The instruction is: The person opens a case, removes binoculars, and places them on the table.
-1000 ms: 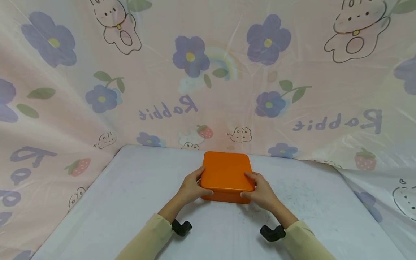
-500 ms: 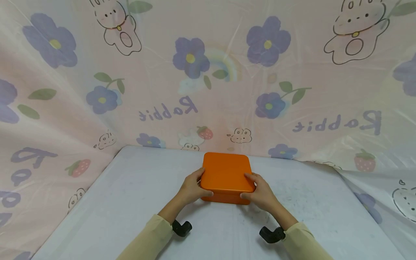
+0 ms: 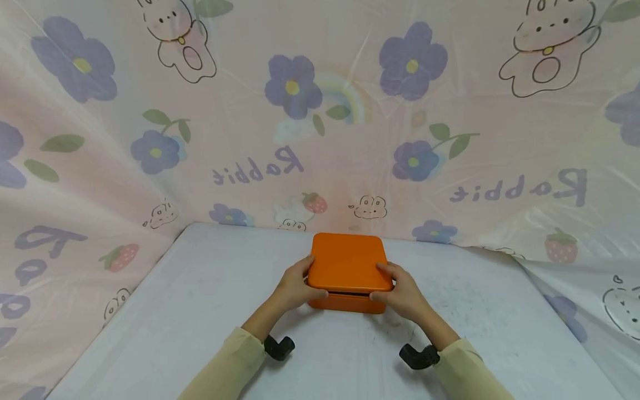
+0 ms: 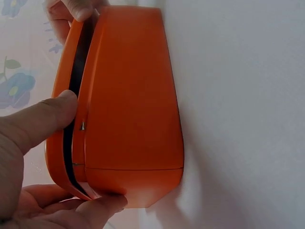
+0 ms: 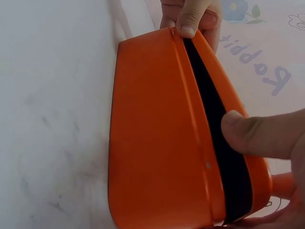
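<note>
An orange box (image 3: 345, 303) with rounded corners sits on the white table. Its flat orange lid (image 3: 347, 261) is raised at the near side, leaving a dark gap under its front edge. My left hand (image 3: 294, 286) grips the lid's left side, thumb at the front edge; in the left wrist view some fingertips also touch the box's side wall (image 4: 133, 105). On the opposite side my right hand (image 3: 404, 294) holds the lid, its thumb on the rim by the gap (image 5: 228, 167), which looks wider in the right wrist view. What lies inside the box is hidden.
A white-covered table (image 3: 210, 311) spreads around the box, with grey smudges on its right part. Behind it hangs a pink curtain (image 3: 345, 150) printed with flowers and rabbits. Black bent mounts (image 3: 419, 356) are worn at both wrists.
The lid's near edge has risen slightly off the box between both hands, and a dark gap has opened at the front. The box body stays in place.
</note>
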The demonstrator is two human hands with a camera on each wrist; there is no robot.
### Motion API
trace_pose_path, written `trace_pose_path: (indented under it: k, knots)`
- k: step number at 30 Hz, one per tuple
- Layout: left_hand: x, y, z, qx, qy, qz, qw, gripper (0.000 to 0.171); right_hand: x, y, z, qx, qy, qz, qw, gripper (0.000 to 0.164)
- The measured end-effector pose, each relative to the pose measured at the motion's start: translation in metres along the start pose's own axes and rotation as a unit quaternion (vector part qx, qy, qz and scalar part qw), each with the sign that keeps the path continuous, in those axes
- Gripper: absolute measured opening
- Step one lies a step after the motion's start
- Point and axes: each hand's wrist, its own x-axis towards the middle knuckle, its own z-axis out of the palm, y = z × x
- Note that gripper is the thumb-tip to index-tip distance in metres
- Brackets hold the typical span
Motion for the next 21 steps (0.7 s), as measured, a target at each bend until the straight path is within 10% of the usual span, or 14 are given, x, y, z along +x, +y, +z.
trace_pose_path:
  k: [21]
  knots:
    - [-0.004, -0.001, -0.007, -0.002, 0.039, 0.02, 0.999, 0.1, 0.002, -0.012, 0.0, -0.007, 0.017, -0.024, 1.0, 0.077]
